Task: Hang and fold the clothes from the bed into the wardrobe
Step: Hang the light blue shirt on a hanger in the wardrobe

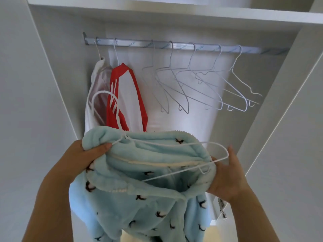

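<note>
Already two tops (127, 102) hang upper left; your left hand (83, 159) and right hand (225, 179) grip the blue fleece (139, 198), its wire hanger (167, 144) half in, not yet on the rail (183, 46).

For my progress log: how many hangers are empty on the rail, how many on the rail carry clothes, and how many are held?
Empty hangers on the rail: 5
Loaded hangers on the rail: 2
Held hanger, in the blue fleece garment: 1
Total: 8 hangers
</note>
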The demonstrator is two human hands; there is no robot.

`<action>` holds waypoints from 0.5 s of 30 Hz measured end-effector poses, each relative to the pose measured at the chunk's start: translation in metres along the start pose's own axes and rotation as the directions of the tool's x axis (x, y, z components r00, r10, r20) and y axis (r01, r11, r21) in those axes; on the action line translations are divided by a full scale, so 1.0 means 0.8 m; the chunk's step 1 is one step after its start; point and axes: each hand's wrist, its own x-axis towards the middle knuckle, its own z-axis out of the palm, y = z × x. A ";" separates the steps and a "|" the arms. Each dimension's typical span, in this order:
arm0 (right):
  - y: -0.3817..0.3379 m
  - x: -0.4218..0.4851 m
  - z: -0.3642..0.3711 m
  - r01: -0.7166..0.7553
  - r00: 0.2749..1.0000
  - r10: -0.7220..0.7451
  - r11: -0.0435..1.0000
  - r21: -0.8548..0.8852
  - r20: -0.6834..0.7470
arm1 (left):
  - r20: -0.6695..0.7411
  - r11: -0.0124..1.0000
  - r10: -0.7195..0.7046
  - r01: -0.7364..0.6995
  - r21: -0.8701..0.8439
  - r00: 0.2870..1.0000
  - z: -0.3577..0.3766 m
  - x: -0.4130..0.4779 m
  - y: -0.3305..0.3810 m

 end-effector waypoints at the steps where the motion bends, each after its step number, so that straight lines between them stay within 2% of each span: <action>1: -0.001 -0.002 0.001 -0.016 1.000 0.016 1.000 -0.003 0.020 | 0.012 1.000 -0.003 0.003 0.000 1.000 0.001 0.000 -0.001; 4: -0.007 -0.005 0.006 -0.007 0.999 0.011 0.996 -0.087 0.038 | 0.036 1.000 -0.001 0.001 0.001 0.999 0.009 -0.002 -0.002; 8: -0.004 -0.005 0.025 0.039 0.993 -0.074 0.941 -0.335 -0.090 | 0.030 1.000 0.020 -0.020 -0.009 0.999 0.031 -0.003 0.000; 12: 0.002 0.002 0.021 0.030 0.981 -0.099 0.924 -0.381 -0.165 | -0.113 0.997 0.026 -0.034 -0.072 0.993 0.047 -0.004 0.000; 15: 0.003 0.005 0.016 0.066 0.959 -0.174 0.906 -0.418 -0.226 | -0.183 0.999 0.009 -0.002 0.039 0.983 0.048 0.001 -0.002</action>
